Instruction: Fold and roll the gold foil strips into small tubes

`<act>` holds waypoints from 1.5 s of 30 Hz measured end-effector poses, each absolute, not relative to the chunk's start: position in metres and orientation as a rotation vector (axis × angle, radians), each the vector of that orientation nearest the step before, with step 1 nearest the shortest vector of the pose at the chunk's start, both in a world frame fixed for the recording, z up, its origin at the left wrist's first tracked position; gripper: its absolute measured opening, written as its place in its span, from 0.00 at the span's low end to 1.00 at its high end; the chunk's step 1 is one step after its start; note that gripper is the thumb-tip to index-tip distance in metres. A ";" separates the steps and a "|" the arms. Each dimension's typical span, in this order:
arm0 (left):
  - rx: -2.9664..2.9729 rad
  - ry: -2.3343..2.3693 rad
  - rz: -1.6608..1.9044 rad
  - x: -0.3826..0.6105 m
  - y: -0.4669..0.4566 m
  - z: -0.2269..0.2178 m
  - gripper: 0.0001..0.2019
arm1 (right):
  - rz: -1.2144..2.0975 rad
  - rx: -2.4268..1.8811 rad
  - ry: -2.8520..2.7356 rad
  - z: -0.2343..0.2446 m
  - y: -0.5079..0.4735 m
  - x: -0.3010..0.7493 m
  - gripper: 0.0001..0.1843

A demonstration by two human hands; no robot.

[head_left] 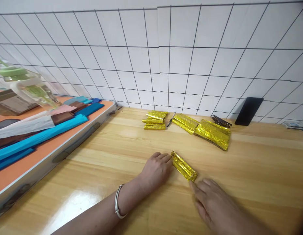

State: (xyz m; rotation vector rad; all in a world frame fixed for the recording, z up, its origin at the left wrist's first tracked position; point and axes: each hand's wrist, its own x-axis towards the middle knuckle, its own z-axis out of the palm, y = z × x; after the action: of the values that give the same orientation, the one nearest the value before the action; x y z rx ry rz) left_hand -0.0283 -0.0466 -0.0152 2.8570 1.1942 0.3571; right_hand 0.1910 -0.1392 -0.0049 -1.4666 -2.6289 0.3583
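A folded strip of gold foil paper lies slanted on the wooden table in front of me. At its far left end is my left hand, fingers curled and closed on the strip's edge; the thumb is hidden. My right hand grips the near right corner between its fingertips, slightly blurred. Beyond the hands, several narrow folded gold foil strips sit in a loose pile. Flat gold foil sheets form a stack at the back right, with another gold foil stack partly beside it.
A pen lies between the foil piles. Near the tiled wall are a dark hair clip and a leaning black phone. On the left, an orange-topped raised board holds coloured paper rolls, a cardboard box and a green-lidded bottle.
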 end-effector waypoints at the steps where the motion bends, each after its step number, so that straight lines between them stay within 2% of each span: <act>1: 2.842 1.225 0.380 -0.025 -0.048 -0.017 0.12 | 0.374 -1.469 -2.632 -0.006 -0.142 0.188 0.22; 7: 2.755 1.456 0.337 -0.006 -0.064 -0.025 0.30 | 0.433 -1.581 -2.653 -0.007 -0.145 0.182 0.22; 11: 2.743 1.509 0.239 0.001 -0.069 -0.027 0.34 | 0.438 -1.589 -2.672 -0.001 -0.141 0.182 0.20; 15: 2.770 1.457 0.278 -0.001 -0.067 -0.033 0.35 | 0.490 -1.504 -2.612 0.001 -0.134 0.185 0.12; 21: 2.778 1.258 0.430 -0.010 -0.056 -0.037 0.36 | 0.477 -1.231 -2.551 -0.007 -0.130 0.199 0.12; 27: 2.741 1.169 0.426 -0.013 -0.051 -0.032 0.37 | 0.078 -1.205 -2.357 -0.025 -0.108 0.229 0.13; 30: 2.719 1.175 0.433 -0.010 -0.053 -0.033 0.39 | -0.090 -1.251 -2.378 -0.032 -0.097 0.233 0.16; 36: 2.675 1.176 0.449 -0.004 -0.056 -0.034 0.39 | -0.225 -1.194 -2.515 -0.038 -0.098 0.218 0.24; 41: 2.637 1.178 0.494 -0.002 -0.058 -0.027 0.37 | -0.278 -1.124 -2.527 -0.042 -0.102 0.216 0.16; 45: 2.603 1.182 0.516 0.002 -0.062 -0.024 0.32 | -0.269 -1.117 -2.529 -0.039 -0.104 0.216 0.15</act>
State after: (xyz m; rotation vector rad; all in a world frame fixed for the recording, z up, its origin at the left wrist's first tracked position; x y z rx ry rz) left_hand 0.0018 -0.0624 -0.0238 2.6025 1.1819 0.5158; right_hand 0.2162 -0.1036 -0.0388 -1.1170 -2.5289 -0.2690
